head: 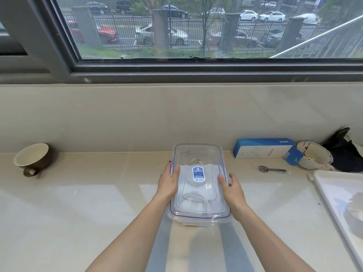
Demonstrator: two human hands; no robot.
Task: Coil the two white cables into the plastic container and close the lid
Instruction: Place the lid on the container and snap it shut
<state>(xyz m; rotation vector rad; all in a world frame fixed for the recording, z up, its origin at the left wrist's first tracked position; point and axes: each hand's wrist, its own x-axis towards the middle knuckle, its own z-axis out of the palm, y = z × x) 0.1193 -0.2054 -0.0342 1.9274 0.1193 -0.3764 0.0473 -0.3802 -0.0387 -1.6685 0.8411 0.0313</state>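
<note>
A clear rectangular plastic container stands on the pale counter in front of me. Its transparent lid, with a purple seal line and a blue label in the middle, lies on top of it. Through the lid I see coiled white cable inside. My left hand grips the lid's left edge, thumb on top. My right hand holds the right edge the same way.
A brown cup lies tipped at the left. A blue box, a broken white bowl, a dark bag and a metal utensil sit at the right. A white tray fills the right edge.
</note>
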